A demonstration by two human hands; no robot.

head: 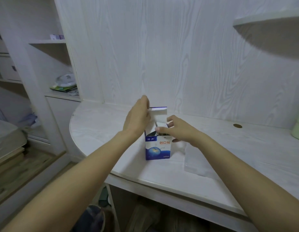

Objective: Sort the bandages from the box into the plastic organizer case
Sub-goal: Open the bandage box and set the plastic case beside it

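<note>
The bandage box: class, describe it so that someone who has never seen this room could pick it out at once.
Start at the white wood-grain desk with the rounded end. Near its front edge, between the person's left hand and right hand, stands an upright blue and white cardboard bandage box with its top flap raised. Unlike the clear flat plastic piece lying beside it, it is printed with orange characters and a blue globe.

White desk (111, 131); green object (298, 129) far right; wall shelf (269, 15).

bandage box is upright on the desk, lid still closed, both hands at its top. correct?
Not quite. In the head view the bandage box stands upright on the desk with both hands at its top, but its lid flap is open and raised.
</note>
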